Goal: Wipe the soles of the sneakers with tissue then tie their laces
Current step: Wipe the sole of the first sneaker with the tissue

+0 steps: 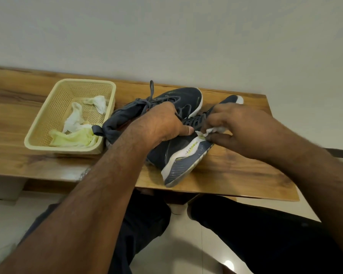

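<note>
The near sneaker (178,155) lies tipped on its side at centre frame, sole edge turned up toward me, long axis running from heel at lower centre to toe at upper right. My right hand (232,125) pinches a wad of tissue (212,130) against the midsole; my left hand (164,123) clamps the upper by the laces. I should rub along the sole with firm strokes while bracing. The second sneaker (166,101) sits behind, the basket (48,133) left on the surface (236,171).

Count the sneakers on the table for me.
2. One sneaker lies tilted near the front edge, held by the left hand; the other sneaker sits behind it, toward the wall.
</note>
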